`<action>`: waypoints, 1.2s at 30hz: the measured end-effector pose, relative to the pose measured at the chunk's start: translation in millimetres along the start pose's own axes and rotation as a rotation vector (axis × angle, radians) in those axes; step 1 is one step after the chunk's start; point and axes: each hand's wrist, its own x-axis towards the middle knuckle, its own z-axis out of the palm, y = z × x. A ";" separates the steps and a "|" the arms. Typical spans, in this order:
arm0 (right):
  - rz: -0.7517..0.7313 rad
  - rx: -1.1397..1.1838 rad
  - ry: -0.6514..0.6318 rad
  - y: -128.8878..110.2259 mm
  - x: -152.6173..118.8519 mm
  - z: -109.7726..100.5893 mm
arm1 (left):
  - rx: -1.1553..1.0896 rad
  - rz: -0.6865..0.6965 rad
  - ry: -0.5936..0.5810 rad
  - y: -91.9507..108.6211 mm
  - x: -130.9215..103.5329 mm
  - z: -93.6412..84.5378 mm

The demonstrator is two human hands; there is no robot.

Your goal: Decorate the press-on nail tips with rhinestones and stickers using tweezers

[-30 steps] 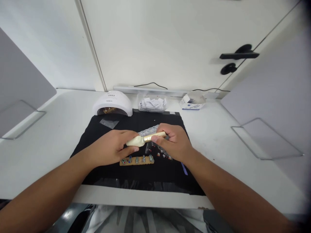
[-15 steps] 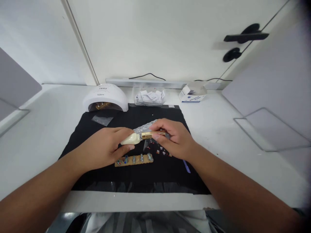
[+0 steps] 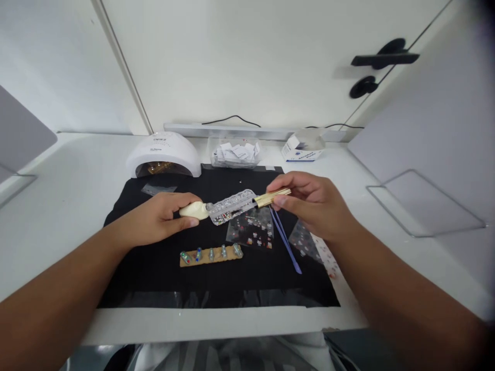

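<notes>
My left hand [image 3: 164,216] is closed round a cream-coloured polish bottle [image 3: 194,210], tilted with its open neck toward the right. Between the thumb and fingers of my right hand [image 3: 309,203] is a gold brush cap [image 3: 273,198], apart from the bottle; its brush is hard to make out against the case behind. Below the cap and bottle lies a clear compartment case [image 3: 234,206] with small rhinestones. Nearer to me, a tan strip [image 3: 211,255] bears several decorated false nails. Purple tweezers [image 3: 286,241] lie near my right hand.
A black mat [image 3: 154,281] covers the table's middle. At its back stand a white nail lamp [image 3: 164,149], a clear box of paper packets [image 3: 234,153] and a small white carton [image 3: 303,147]. Patterned sticker sheets [image 3: 251,229] lie by the tweezers.
The gold cap has come off the bottle. My right hand has moved right and slightly up with it, while my left hand has shifted a little left with the bottle.
</notes>
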 end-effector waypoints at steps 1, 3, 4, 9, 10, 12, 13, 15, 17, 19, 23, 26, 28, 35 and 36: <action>0.023 0.003 -0.019 2.3 -1.8 -1.3 | -0.033 -0.001 0.001 -3.7 2.3 1.5; 0.072 -0.008 -0.089 8.0 -6.1 -1.8 | -0.096 -0.008 0.004 -10.1 6.6 5.8; 0.095 -0.017 -0.129 11.0 -8.5 -1.5 | -0.127 -0.018 0.006 -13.1 8.4 8.0; 0.143 0.008 -0.295 22.5 -18.2 -2.7 | -0.213 -0.084 0.032 -25.2 12.8 13.1; 0.139 0.015 -0.322 24.0 -19.1 -3.5 | -0.221 -0.094 0.043 -26.9 12.9 12.5; 0.112 0.013 -0.361 26.5 -19.4 -4.8 | -0.234 -0.109 0.068 -29.6 13.0 10.5; 0.098 0.006 -0.377 27.6 -18.9 -5.1 | -0.237 -0.114 0.073 -30.4 13.1 9.4; 0.079 -0.004 -0.405 29.6 -17.2 -5.3 | -0.241 -0.120 0.068 -31.4 13.5 7.7; 0.073 -0.022 -0.419 30.9 -15.4 -5.0 | -0.250 -0.117 0.056 -31.6 13.9 6.9; 0.072 -0.049 -0.421 30.9 -14.1 -4.3 | -0.272 -0.109 0.049 -31.5 14.0 6.9; 0.095 -0.071 -0.383 27.8 -13.9 -2.5 | -0.292 -0.078 0.059 -32.4 13.5 7.9; 0.138 -0.068 -0.333 25.7 -15.7 -1.4 | -0.284 -0.054 0.075 -34.5 13.4 8.8; 0.162 -0.048 -0.322 25.1 -17.0 -1.0 | -0.281 -0.041 0.071 -36.0 13.4 9.2; 0.217 -0.060 -0.307 23.9 -17.6 0.3 | -0.292 -0.050 0.070 -37.0 11.5 8.8; 0.214 -0.069 -0.297 23.4 -17.3 0.2 | -0.292 -0.050 0.071 -36.5 11.3 8.6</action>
